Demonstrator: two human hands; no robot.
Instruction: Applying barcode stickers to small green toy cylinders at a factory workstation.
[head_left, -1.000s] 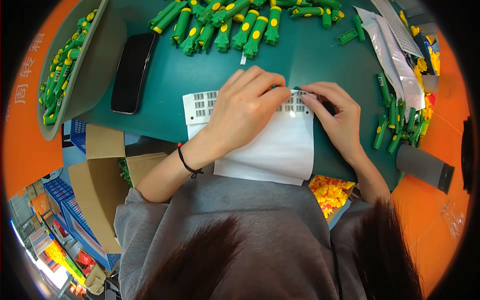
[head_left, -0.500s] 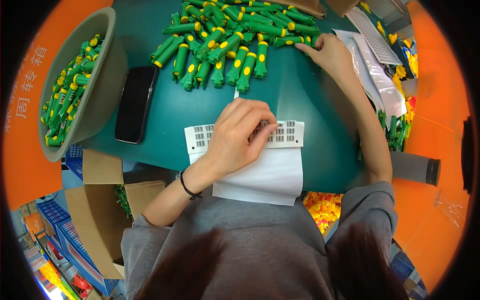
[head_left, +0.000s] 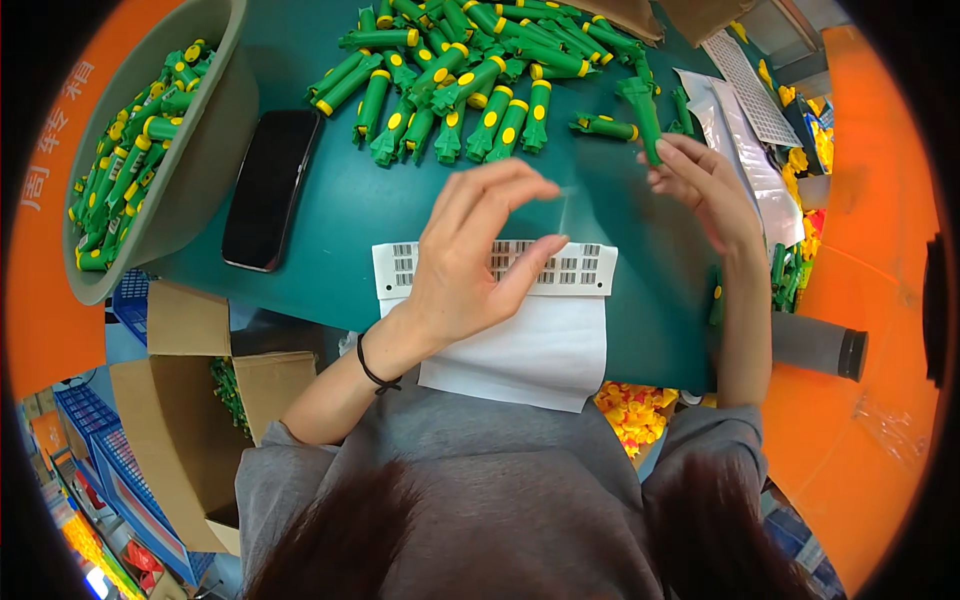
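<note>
My right hand [head_left: 710,190] pinches a green plastic tube [head_left: 640,110] by its lower end, its flared end pointing up and away from me. Over the white label sheet [head_left: 385,268], my left hand [head_left: 475,255] hovers with thumb and forefinger spread apart. A faint see-through streak shows between those two fingertips; I cannot make out what it is. Rows of small barcode labels cover the sheet's top strip, partly hidden by the left hand. A single green tube with a yellow end [head_left: 605,127] lies left of my right hand. Beyond is a pile of similar tubes [head_left: 450,90].
A grey-green basin [head_left: 225,130] full of tubes stands at the left, with a black phone [head_left: 268,190] beside it. White plastic bags [head_left: 735,150] lie at the right edge of the table. An open cardboard box [head_left: 180,430] sits below left; a grey cylinder [head_left: 815,345] is at right.
My right hand has drawn back from the pile's right side with a green tube now in it. My left hand's thumb and forefinger have parted and lifted off the label strip.
</note>
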